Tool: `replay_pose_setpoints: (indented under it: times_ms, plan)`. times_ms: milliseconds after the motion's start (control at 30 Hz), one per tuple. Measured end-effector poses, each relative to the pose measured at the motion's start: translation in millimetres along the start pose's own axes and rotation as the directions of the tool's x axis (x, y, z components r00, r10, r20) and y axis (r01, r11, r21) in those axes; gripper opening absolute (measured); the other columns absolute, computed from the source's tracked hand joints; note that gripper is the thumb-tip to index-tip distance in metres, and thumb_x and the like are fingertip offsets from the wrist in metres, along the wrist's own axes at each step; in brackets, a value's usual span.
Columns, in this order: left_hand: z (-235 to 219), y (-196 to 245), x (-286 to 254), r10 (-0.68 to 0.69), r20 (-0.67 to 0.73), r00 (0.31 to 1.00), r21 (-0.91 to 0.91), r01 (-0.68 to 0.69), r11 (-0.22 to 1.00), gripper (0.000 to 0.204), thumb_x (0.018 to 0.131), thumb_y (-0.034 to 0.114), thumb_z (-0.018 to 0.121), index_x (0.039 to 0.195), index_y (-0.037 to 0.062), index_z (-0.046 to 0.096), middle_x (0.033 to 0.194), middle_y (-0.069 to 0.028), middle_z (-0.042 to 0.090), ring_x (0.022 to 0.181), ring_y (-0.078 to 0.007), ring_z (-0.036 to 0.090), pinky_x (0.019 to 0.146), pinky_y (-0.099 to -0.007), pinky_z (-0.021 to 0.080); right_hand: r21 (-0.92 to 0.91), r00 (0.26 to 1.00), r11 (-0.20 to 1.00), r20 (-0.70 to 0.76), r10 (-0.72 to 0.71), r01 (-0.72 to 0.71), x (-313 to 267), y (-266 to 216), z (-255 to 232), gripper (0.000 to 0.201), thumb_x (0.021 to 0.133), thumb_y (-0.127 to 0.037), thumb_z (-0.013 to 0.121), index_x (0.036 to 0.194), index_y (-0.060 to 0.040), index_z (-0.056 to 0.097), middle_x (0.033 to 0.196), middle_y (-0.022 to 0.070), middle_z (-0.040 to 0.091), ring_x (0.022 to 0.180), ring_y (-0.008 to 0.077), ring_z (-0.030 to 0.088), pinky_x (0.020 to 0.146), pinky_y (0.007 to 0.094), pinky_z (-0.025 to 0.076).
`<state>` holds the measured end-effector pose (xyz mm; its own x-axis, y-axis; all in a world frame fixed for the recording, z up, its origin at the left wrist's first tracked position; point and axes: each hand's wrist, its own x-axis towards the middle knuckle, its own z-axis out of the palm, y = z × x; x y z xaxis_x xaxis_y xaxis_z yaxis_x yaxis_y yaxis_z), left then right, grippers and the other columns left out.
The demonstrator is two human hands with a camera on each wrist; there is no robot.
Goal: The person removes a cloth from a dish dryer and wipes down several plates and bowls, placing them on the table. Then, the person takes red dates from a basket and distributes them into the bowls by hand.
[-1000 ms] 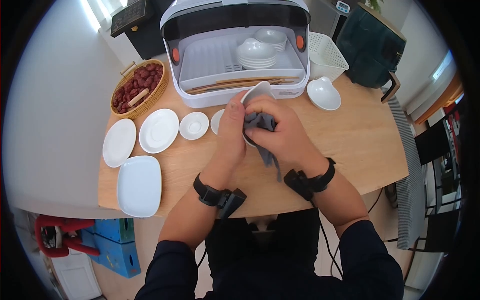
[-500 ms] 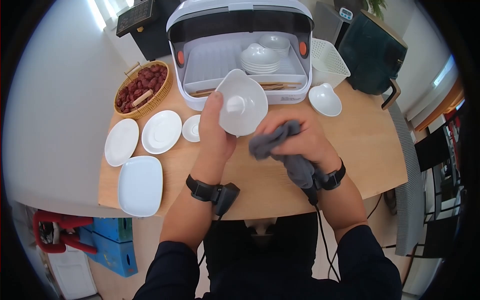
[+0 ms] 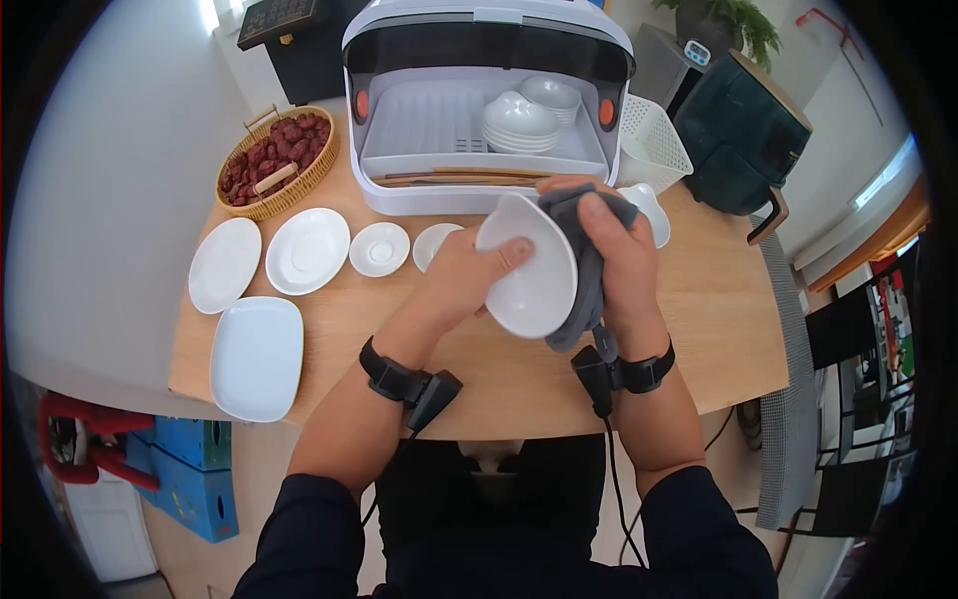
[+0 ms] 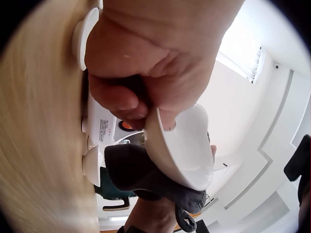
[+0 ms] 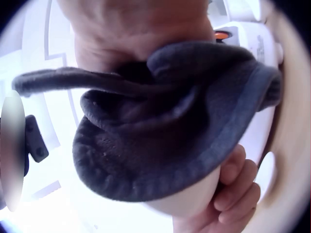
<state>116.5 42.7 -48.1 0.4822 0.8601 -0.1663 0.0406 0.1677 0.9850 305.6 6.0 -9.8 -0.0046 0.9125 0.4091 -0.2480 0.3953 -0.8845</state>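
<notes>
Left hand (image 3: 461, 282) pinches a white bowl (image 3: 534, 285) above the table (image 3: 709, 319); right hand (image 3: 629, 265) grips a grey cloth (image 3: 589, 285) against its outside, partly hiding a spouted bowl (image 3: 654, 215). A dish cabinet (image 3: 419, 203) stands beyond.

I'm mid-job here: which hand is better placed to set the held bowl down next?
The left hand, I'd judge: it grips the bowl directly, thumb inside, while the right hand holds the gray cloth against the bowl's outside.
</notes>
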Motion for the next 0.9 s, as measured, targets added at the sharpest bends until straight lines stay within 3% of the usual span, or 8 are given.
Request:
replay_pose_setpoints:
  times_ms: [67, 133, 300, 400, 500, 567, 700, 900]
  plan:
    - [7.5, -7.1, 0.9, 0.059, 0.087, 0.994, 0.046, -0.064, 0.997, 0.040, 0.099, 0.036, 0.072, 0.119, 0.0013, 0.071, 0.095, -0.0061, 0.075, 0.083, -0.0140, 0.071, 0.073, -0.0289, 0.058, 0.075, 0.981, 0.980, 0.059, 0.183, -0.187, 0.0, 6.9, 2.1, 0.036, 0.103, -0.033, 0.066, 0.115, 0.0006, 0.071, 0.103, 0.0059, 0.072, 0.091, 0.0103, 0.066, 0.079, 0.0259, 0.055]
    - [19.3, -21.7, 7.8, 0.362, -0.037, 0.931, -0.091, -0.364, 0.927, 0.039, 0.095, 0.029, 0.078, 0.120, 0.0012, 0.070, 0.091, -0.0054, 0.075, 0.080, -0.0114, 0.070, 0.071, -0.0274, 0.057, 0.110, 0.957, 0.951, -0.005, 0.290, -0.288, -1.8, 15.3, 4.3, 0.040, 0.104, -0.039, 0.064, 0.112, -0.0010, 0.072, 0.102, 0.0061, 0.072, 0.087, 0.0110, 0.067, 0.075, 0.0266, 0.055]
    - [9.7, -15.5, 14.5, 0.436, -0.401, 0.806, -0.019, -0.483, 0.875, 0.032, 0.095, 0.026, 0.078, 0.113, -0.0002, 0.071, 0.090, -0.0058, 0.075, 0.082, -0.0119, 0.070, 0.072, -0.0282, 0.057, 0.292, 0.777, 0.787, -0.178, 0.603, -0.544, -0.8, 31.1, 28.7, 0.052, 0.106, -0.050, 0.056, 0.116, -0.0002, 0.068, 0.095, 0.0070, 0.072, 0.078, 0.0142, 0.068, 0.068, 0.0291, 0.055]
    - [-3.3, -7.5, 16.3, 0.380, -0.577, 0.723, -0.043, -0.492, 0.870, 0.029, 0.097, 0.026, 0.076, 0.106, -0.0017, 0.072, 0.090, -0.0069, 0.075, 0.080, -0.0127, 0.069, 0.070, -0.0284, 0.055, 0.349, 0.753, 0.725, -0.074, 0.653, -0.594, -9.0, 39.0, 40.8, 0.055, 0.106, -0.052, 0.053, 0.119, -0.0005, 0.067, 0.096, 0.0081, 0.072, 0.076, 0.0158, 0.068, 0.064, 0.0313, 0.055]
    - [-17.8, -11.9, 23.6, 0.503, -0.619, 0.603, 0.143, -0.543, 0.827, 0.031, 0.096, 0.026, 0.075, 0.104, -0.0032, 0.072, 0.087, -0.0080, 0.075, 0.076, -0.0140, 0.069, 0.068, -0.0296, 0.055, 0.218, 0.872, 0.871, -0.124, 0.473, -0.441, -9.5, 42.2, 30.2, 0.056, 0.108, -0.051, 0.049, 0.125, 0.0006, 0.065, 0.101, 0.0089, 0.071, 0.077, 0.0160, 0.067, 0.066, 0.0316, 0.056]
    - [-16.2, -11.2, 21.1, 0.383, -0.519, 0.764, 0.161, -0.352, 0.922, 0.032, 0.096, 0.026, 0.075, 0.103, -0.0045, 0.071, 0.086, -0.0097, 0.075, 0.075, -0.0152, 0.069, 0.068, -0.0308, 0.055, 0.021, 0.973, 1.000, -0.232, 0.020, -0.016, -1.2, 48.4, 29.8, 0.052, 0.109, -0.044, 0.052, 0.129, 0.0025, 0.064, 0.104, 0.0064, 0.069, 0.091, 0.0113, 0.063, 0.082, 0.0284, 0.052]
    - [0.0, -9.0, 11.7, 0.381, -0.408, 0.829, 0.239, -0.306, 0.922, 0.030, 0.096, 0.026, 0.075, 0.101, -0.0041, 0.071, 0.084, -0.0108, 0.075, 0.074, -0.0147, 0.069, 0.068, -0.0312, 0.054, -0.165, 0.995, 0.984, -0.088, 0.056, -0.070, 0.6, 31.9, 5.9, 0.048, 0.103, -0.039, 0.066, 0.127, 0.0023, 0.066, 0.109, 0.0052, 0.068, 0.100, 0.0117, 0.060, 0.089, 0.0276, 0.049]
    - [-8.6, -6.1, 14.3, 0.446, -0.592, 0.671, 0.186, -0.425, 0.886, 0.030, 0.099, 0.027, 0.070, 0.097, -0.0030, 0.070, 0.080, -0.0102, 0.072, 0.071, -0.0148, 0.066, 0.064, -0.0322, 0.053, -0.443, 0.989, 0.884, -0.063, 0.137, -0.151, -0.4, 35.2, 18.3, 0.049, 0.094, -0.029, 0.073, 0.128, 0.0040, 0.064, 0.110, 0.0078, 0.071, 0.099, 0.0135, 0.064, 0.088, 0.0298, 0.051]
